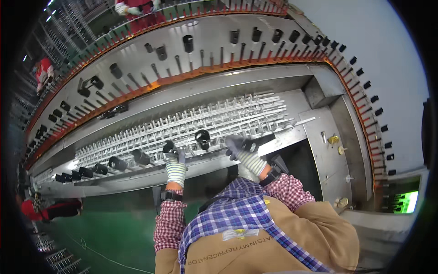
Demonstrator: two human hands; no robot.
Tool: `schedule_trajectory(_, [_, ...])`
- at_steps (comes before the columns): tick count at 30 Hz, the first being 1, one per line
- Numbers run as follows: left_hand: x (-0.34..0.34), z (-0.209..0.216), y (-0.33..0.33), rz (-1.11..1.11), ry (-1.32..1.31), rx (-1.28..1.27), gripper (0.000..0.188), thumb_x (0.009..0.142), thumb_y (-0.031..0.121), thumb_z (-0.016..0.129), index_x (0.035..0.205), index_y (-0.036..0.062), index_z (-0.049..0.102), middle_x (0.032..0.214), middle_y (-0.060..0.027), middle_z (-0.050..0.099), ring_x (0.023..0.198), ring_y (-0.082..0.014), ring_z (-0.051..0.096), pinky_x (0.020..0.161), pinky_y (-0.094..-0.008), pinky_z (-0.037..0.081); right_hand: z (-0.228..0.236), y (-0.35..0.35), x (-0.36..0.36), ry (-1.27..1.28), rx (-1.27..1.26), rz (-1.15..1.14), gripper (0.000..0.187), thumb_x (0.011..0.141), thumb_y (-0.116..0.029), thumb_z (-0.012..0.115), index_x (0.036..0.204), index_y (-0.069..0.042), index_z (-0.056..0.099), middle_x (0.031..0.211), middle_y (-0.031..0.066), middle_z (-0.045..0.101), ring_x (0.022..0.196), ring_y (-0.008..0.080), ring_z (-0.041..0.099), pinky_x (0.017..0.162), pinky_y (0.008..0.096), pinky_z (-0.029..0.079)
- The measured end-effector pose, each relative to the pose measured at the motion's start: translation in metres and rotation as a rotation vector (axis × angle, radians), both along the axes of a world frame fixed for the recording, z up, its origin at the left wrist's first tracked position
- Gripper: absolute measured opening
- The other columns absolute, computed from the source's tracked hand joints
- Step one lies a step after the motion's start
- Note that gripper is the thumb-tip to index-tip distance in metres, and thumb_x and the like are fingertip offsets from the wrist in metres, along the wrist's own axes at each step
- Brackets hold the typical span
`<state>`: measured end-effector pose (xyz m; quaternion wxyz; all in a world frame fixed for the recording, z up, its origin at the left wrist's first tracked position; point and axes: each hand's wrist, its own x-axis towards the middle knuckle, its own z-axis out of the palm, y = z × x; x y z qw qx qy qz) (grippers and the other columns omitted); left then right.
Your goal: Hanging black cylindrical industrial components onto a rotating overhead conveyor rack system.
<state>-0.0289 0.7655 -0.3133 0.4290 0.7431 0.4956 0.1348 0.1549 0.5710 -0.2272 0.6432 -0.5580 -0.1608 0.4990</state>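
Along the near edge of the machine bed [273, 139], both gloved hands grip black bobbins: left hand [175, 157] clamped on one bobbin [169, 147], right hand [242, 148] on another [258, 142] lying rightward along the edge.

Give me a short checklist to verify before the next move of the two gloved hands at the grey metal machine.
1. Left hand on a black cylindrical bobbin: ok.
2. Right hand closed on a black bobbin: ok.
3. Striped knit gloves on both hands: ok.
4. Row of black bobbins sits on the front rail: ok.
5. Single black bobbin between the hands seated firmly: cannot tell.
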Motion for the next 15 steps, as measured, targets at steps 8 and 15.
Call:
schedule_trajectory(8, [-0.003, 0.028, -0.020, 0.053, -0.175, -0.146, 0.056, 0.081, 0.042, 0.049, 0.102, -0.0095, 0.043, 0.088, -0.0216, 0.056, 0.043, -0.0228, 0.055, 0.034, -0.0312, 0.046, 0.011, -0.005, 0.012, -0.899, -0.651, 0.234, 0.051, 0.080, -0.051, 0.042, 0.097, -0.004, 0.055, 0.064, 0.0106, 0.060, 0.052, 0.0179, 0.058, 0.054, 0.0306, 0.047])
schedule_trajectory(15, [0.008, -0.004, -0.041, 0.412, -0.492, 0.002, 0.035, 0.085, 0.030, 0.047, 0.098, -0.0022, 0.051, 0.085, -0.0134, 0.058, 0.061, -0.0149, 0.055, 0.040, -0.0231, 0.041, 0.069, -0.046, 0.067, -0.378, -0.031, 0.556, 0.033, 0.083, -0.026, 0.053, 0.103, 0.002, 0.051, 0.085, 0.0084, 0.059, 0.075, 0.0138, 0.058, 0.064, 0.0264, 0.048])
